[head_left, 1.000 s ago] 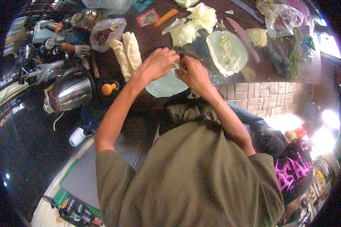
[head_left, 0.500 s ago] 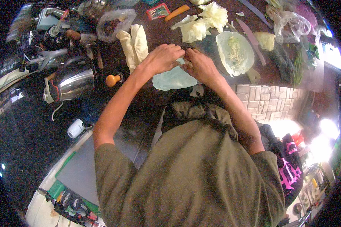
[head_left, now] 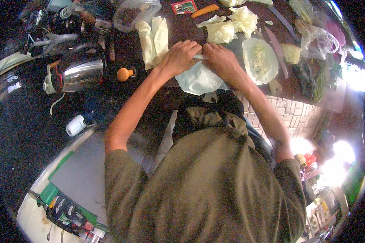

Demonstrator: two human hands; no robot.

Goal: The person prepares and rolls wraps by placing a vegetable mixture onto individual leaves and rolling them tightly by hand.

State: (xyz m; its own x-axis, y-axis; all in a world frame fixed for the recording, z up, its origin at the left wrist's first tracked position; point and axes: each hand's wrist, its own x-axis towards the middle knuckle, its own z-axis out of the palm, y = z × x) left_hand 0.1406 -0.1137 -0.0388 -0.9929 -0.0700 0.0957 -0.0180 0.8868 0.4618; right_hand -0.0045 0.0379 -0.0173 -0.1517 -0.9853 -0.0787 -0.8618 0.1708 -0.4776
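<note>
My left hand (head_left: 183,56) and my right hand (head_left: 222,60) meet at the table's near side, fingers curled over the far edge of a pale, translucent plastic bag (head_left: 199,79). Whitish material shows in its wide part, which spreads towards my body. What lies right under the fingertips is hidden. Left of my left hand are two long cream-coloured rolls (head_left: 153,42), side by side. To the right of my right hand, a pale oval bowl (head_left: 260,60) holds small chopped yellowish-white bits. Loose pale cabbage leaves (head_left: 233,27) lie just beyond my hands.
A carrot (head_left: 205,10) and a red-edged packet (head_left: 184,7) lie at the back. Two knives, one pinkish (head_left: 277,52), rest right of the bowl, near plastic bags (head_left: 318,38) and green stalks. At left stand a metal kettle (head_left: 79,73) and an orange-knobbed object (head_left: 125,74).
The whole view has shifted a little. My hands still grip the bag's far edge; more of the whitish material inside it shows now.
</note>
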